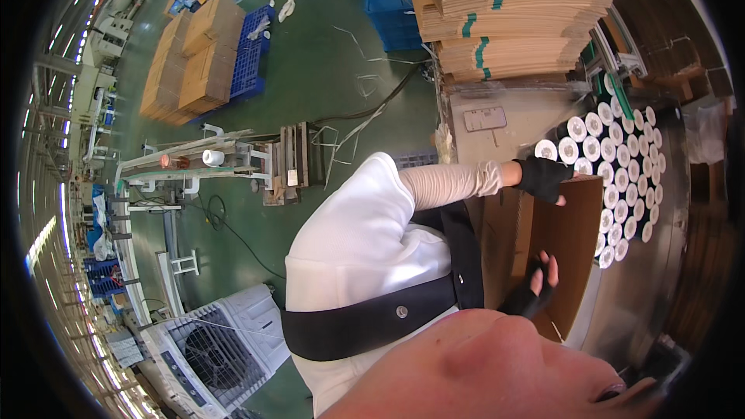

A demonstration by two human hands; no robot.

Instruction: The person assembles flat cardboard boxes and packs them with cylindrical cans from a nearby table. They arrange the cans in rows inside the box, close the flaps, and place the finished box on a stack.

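An open brown cardboard box (574,252) stands at the right, beside a group of upright rolls (618,178) with white round ends and dark sides. My left hand (545,178), in a black fingerless glove, grips the box's upper edge, with its thumb on the inner side. Lower down, my right hand (541,281), also in a black fingerless glove, is at the box's opening. Its fingers are stretched out and slightly apart, and nothing shows in them. Part of the right hand and its forearm are hidden behind my head.
Stacked flat cardboard sheets (520,12) stand on the worktable above the box. A phone (485,119) lies on the tabletop. Closed cartons (206,50) sit on a blue pallet (252,46) at upper left. An air cooler (213,353) and a metal frame (194,159) stand at left.
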